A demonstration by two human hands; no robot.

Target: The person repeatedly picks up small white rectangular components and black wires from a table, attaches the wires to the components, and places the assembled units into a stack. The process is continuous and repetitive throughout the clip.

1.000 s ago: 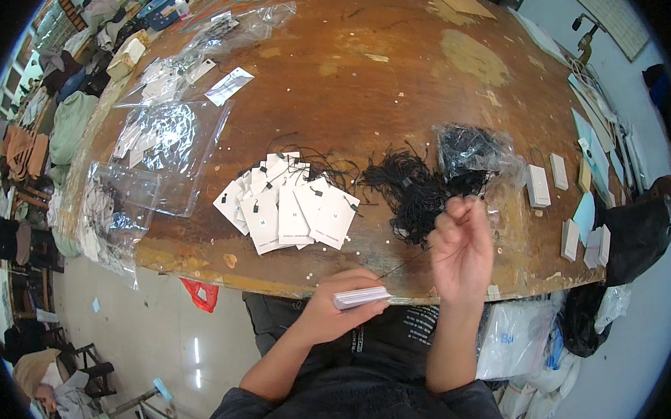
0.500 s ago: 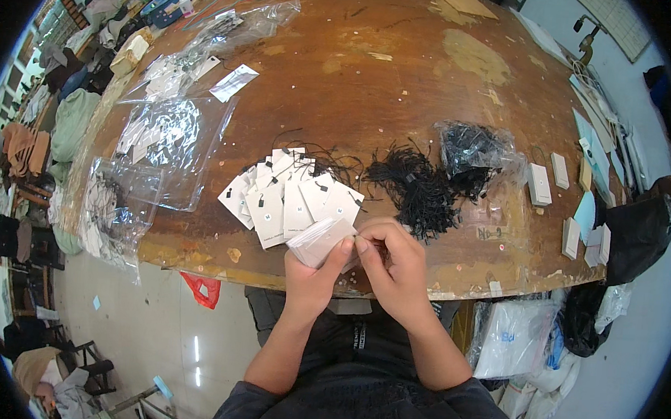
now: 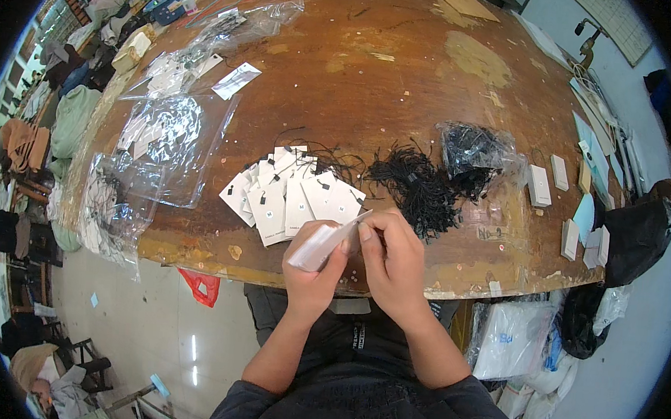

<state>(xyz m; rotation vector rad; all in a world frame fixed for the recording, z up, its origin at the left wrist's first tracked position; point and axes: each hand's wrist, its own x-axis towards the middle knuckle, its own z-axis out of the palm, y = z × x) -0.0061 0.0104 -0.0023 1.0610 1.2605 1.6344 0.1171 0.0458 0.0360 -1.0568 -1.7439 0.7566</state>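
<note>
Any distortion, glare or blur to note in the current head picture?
Head view: the brown wooden table's near edge bows under fisheye distortion; head view, left: white glare patches the flat clear plastic bag, and light streaks reflect off the pale glossy floor; head view, centre: the stack of thin white cards in the left hand looks slightly soft, possibly motion blur.

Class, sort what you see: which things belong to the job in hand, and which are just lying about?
Seemingly part of the job:
stack of white cards, in the left hand, right hand at its corner
white tags with black strings
bundle of black strings

Probably just lying about:
blue basket
red plastic bag
</note>
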